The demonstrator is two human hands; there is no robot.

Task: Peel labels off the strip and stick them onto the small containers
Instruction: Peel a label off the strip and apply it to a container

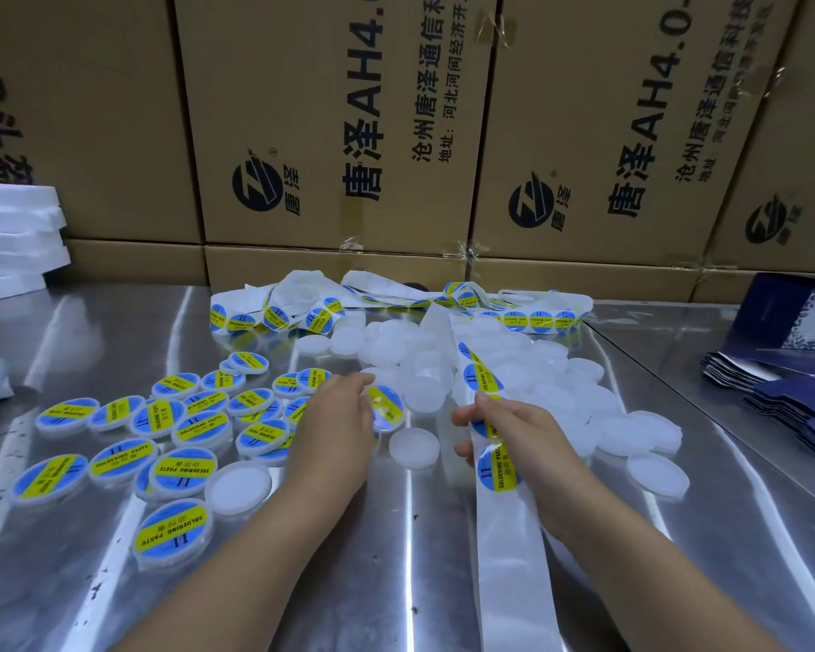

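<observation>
Roughly half done: labelled containers (201,428) heaped toward table's (396,557) left edge, blanks (424,364) (plenty) piled mid-table. Gripping one more container (387,407) in left hand (339,416), pinching strip (504,557) in right hand (514,430), mid-table.

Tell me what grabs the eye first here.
Blue-and-yellow labelled containers crowd the left of the steel table, beside a heap of blank containers at centre right. Between them the left hand holds one labelled container and the right hand pinches the label strip. Printed cartons wall the back.
</observation>
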